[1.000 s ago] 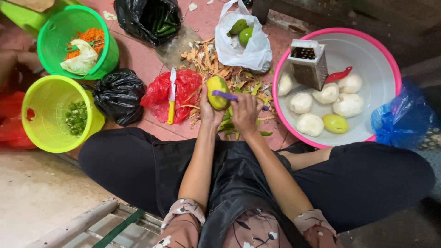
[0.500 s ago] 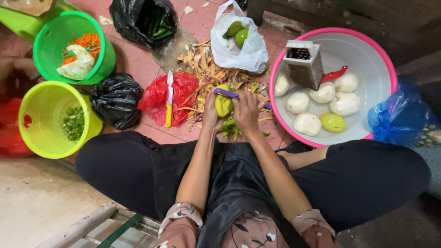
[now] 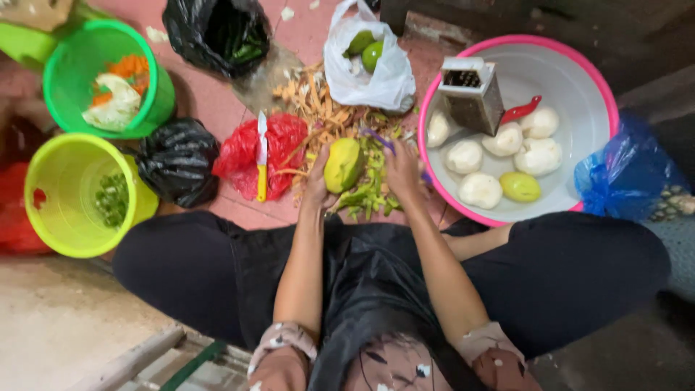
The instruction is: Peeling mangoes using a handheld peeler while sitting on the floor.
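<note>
Legs in black cloth fold across the bottom of the view, seated on the floor [image 3: 51, 326]. Just beyond them the left hand [image 3: 318, 181] has its grip clamped on a green mango [image 3: 344, 165], held upright just above a heap of green and tan peelings [image 3: 362, 190]. At the mango's 3 o'clock the right hand [image 3: 402, 170] is closed on a purple-handled peeler [image 3: 378, 137], only the handle end showing.

At the mango's 9 o'clock a yellow-handled knife [image 3: 261, 156] lies on a red bag [image 3: 279, 148], with a knotted black bag [image 3: 177, 159] beside it and a lime bucket [image 3: 72, 192] of chopped greens further out. At 3 o'clock sits a pink-rimmed basin [image 3: 579, 87] holding peeled pale mangoes [image 3: 499, 141], one green one, a metal grater [image 3: 474, 94] and a red tool; a blue bag [image 3: 622, 174] touches its rim.

Farther, at 12 o'clock, a white bag [image 3: 369, 69] holds green mangoes; at 11 o'clock an open black bag [image 3: 217, 36]; at 10 o'clock a green bucket [image 3: 108, 80] of shredded vegetables.
</note>
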